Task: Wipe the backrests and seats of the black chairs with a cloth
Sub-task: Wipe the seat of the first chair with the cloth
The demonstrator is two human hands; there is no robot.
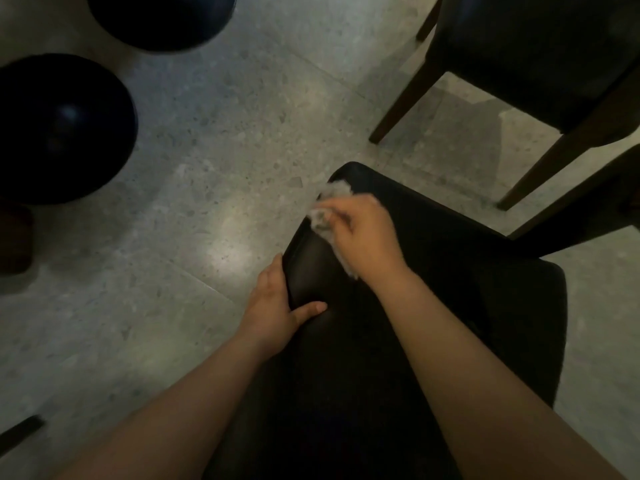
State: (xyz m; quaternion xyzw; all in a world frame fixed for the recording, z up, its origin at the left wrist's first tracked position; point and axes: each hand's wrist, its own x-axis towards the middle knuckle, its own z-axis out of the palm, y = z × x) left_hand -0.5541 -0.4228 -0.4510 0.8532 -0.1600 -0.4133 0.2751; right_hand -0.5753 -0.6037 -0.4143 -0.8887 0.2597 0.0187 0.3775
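Head view looks down on a black padded chair (450, 289) standing on a speckled grey stone floor (207, 133). On the chair's left edge, the right hand (363, 233) curls its fingers round a crumpled pale grey cloth (325, 216). Nearer the person, the left hand (277, 306) grips the same edge, thumb lying on top.
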